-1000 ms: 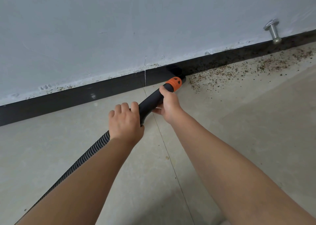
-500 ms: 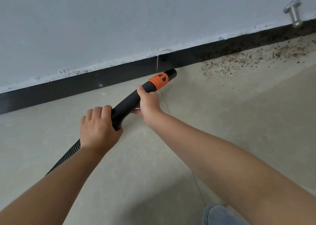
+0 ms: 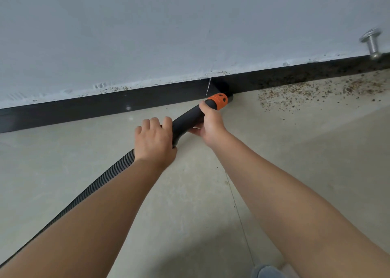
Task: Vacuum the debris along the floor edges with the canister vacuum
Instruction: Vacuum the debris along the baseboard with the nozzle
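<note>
Nozzle (image 3: 229, 98) at the far skirting (image 3: 105, 109), both hands gripping the black tube (image 3: 187, 120).
The left hand (image 3: 155, 140) and right hand (image 3: 211, 125) could sweep too fast, scattering debris (image 3: 295, 96) rightward instead of lifting it.

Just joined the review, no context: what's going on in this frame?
A person is vacuuming along a wall edge. Both hands grip the black vacuum nozzle tube: the left hand at its rear, where the ribbed hose joins, and the right hand just behind the orange collar. The tip sits at the black baseboard. The floor left of it looks clean; brown debris lies to its right, toward the metal door stop.
</note>
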Available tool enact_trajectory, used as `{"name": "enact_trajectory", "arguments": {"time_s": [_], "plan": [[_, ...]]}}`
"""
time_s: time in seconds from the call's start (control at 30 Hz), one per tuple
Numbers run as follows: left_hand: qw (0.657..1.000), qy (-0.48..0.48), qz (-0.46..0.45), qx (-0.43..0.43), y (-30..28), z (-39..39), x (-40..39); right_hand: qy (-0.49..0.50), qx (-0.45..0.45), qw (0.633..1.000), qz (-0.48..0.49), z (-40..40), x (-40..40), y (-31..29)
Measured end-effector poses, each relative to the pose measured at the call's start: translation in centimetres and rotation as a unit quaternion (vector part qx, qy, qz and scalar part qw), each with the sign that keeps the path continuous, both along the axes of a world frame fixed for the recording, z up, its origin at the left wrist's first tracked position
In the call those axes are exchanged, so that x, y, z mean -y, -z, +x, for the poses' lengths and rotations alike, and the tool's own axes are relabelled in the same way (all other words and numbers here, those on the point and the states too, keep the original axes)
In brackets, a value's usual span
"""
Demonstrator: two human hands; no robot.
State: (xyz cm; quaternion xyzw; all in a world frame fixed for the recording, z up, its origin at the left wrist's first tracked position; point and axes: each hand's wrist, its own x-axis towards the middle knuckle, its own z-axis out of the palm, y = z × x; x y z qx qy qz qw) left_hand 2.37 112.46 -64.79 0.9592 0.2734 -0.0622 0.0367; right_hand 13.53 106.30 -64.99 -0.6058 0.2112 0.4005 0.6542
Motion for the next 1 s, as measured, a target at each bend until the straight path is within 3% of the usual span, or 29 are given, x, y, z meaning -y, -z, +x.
{"name": "enact_trajectory", "arguments": {"time_s": [0.17, 0.27, 0.33, 0.43, 0.57, 0.87, 1.0], "plan": [[1.0, 0.029, -0.002, 0.007, 0.3, 2.7, 2.5, 0.03, 0.002, 1.0, 0.003, 2.5, 2.7, -0.5], [0.997, 0.039, -0.02, 0.057, 0.8, 2.2, 2.0, 0.028, -0.01, 1.0, 0.001, 2.3, 3.2, -0.2], [0.995, 0.025, -0.068, 0.066, 0.9, 1.3, 0.8, 0.032, -0.022, 0.999, -0.002, 1.5, 2.7, -0.2], [0.982, -0.027, -0.187, 0.011, 0.3, -0.3, -1.2, 0.048, -0.04, 0.998, -0.025, -0.1, 1.2, -0.1], [0.972, -0.062, -0.224, -0.015, -1.2, -3.3, -3.1, 0.063, -0.073, 0.993, -0.07, -3.4, -0.5, -0.7], [0.946, -0.139, -0.29, -0.051, -10.4, -13.8, -4.0, 0.012, -0.102, 0.986, -0.128, -13.1, -2.3, -11.4], [0.96, -0.142, -0.226, -0.079, -17.6, -18.2, -3.8, -0.005, -0.123, 0.983, -0.135, -17.2, -3.1, -19.0]]}}
